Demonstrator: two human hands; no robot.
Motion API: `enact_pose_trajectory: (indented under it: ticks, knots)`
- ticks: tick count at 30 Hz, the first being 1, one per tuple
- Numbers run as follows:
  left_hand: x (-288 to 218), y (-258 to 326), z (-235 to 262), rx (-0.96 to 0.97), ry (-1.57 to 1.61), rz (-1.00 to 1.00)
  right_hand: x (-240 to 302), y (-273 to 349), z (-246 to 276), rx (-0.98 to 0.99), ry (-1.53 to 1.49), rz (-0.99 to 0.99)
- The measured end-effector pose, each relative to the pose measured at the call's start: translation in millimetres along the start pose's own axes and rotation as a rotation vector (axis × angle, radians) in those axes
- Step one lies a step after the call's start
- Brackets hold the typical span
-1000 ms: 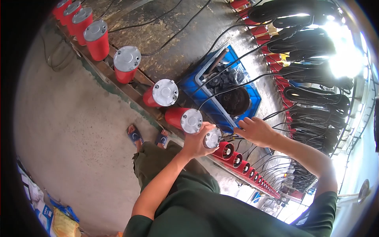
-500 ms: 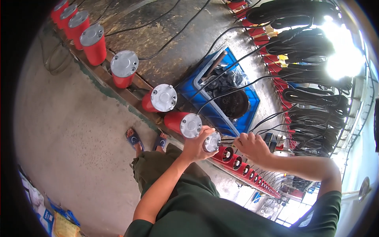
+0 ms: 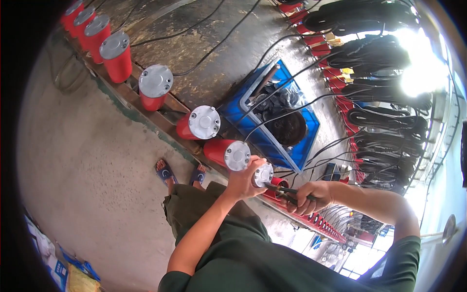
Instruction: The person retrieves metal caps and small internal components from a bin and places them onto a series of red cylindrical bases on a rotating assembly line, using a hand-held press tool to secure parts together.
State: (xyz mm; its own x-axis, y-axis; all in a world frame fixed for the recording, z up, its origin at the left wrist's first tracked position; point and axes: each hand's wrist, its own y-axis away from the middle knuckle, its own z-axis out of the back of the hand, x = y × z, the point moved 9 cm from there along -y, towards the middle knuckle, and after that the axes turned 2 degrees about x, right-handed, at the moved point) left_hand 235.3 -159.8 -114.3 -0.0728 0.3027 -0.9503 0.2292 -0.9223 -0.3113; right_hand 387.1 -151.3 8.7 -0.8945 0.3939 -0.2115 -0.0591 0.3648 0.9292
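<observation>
My left hand [image 3: 241, 181] is wrapped round a silver metal end cap [image 3: 263, 173], its thumb and fingers at the rim. In my right hand [image 3: 310, 196] is a dark pair of pliers [image 3: 283, 189], whose tip touches or nearly touches the lower edge of that cap. Just left of my left hand lies a red cylinder with a silver cap [image 3: 237, 155], tilted toward me. An open red cylinder [image 3: 279, 184] sits below the pliers, partly hidden by them and my right hand.
Several capped red cylinders [image 3: 155, 86] line the bench edge toward the far left; open ones [image 3: 318, 221] continue to the lower right. A blue crate [image 3: 243, 117] holds black parts and a round dark tub [image 3: 288, 128]. Coiled black cables [image 3: 384, 117] stand along the right, their leads crossing the bench.
My right hand has moved down and slightly left, and the pliers now show in it, reaching to the cap. My left hand stays on the cap, almost unmoved.
</observation>
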Motion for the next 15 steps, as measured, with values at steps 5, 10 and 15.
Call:
enact_pose_trajectory:
  ticks: [5, 10, 15]
  knots:
    - [-2.0, -2.2, 1.4, -0.042, 0.004, -0.039, 56.1, 45.3, -9.5, -0.477, 1.085, 0.248]
    - [0.5, -1.5, 2.1, -0.046, 0.012, -0.030, 83.4, 44.5, 32.3, -0.967, 1.544, 0.294]
    - [1.3, -0.2, 1.3, -0.038, 0.025, -0.012, 97.0, 46.9, 29.3, -1.057, 1.823, 0.450]
